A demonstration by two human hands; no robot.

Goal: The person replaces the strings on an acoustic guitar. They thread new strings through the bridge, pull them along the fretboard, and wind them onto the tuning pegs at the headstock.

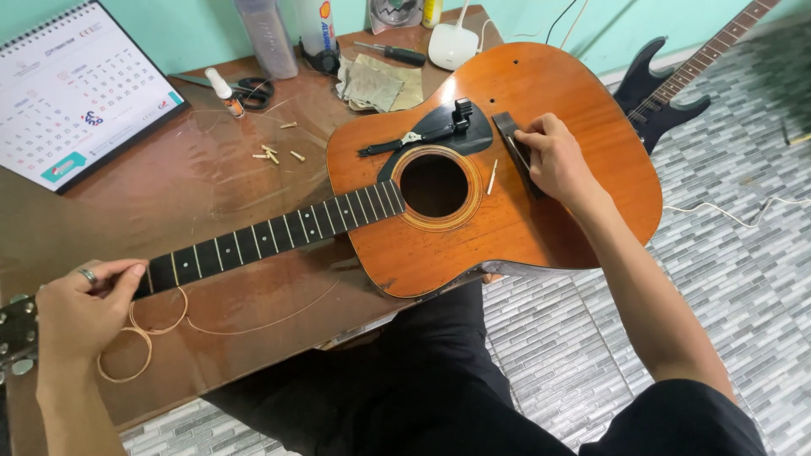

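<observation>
**Head view: two hands on a guitar with no strings**

Head camera looks down at a brown table point(211, 177). An orange-brown acoustic guitar point(541, 93) lies flat on it. The round body sits at the table's right end and sticks out over the person's lap. The long dark neck point(279, 232) points to the left.

The right hand point(557, 160) rests on the guitar body, beside the round sound hole point(433, 186). Its fingers are curled and pressed together on the dark bridge point(509, 135). A small white stick point(492, 177) lies between the hole and the bridge. A black winder tool point(422, 133) lies on the body above the hole.

The left hand point(80, 312) is at the far end of the neck, near the tuning pegs point(19, 333). Its thumb and fingers pinch the end of the neck. A ring sits on one finger. A coiled guitar string point(139, 338) lies on the table, just beside this hand.

Small pale pins point(274, 152) lie on the table above the neck. Near the far edge are scissors point(249, 89), a small bottle point(224, 91), a screwdriver point(393, 53), folded cloths point(380, 83) and a desk calendar point(76, 89). A dark electric guitar point(667, 93) leans by the wall on the right.
</observation>
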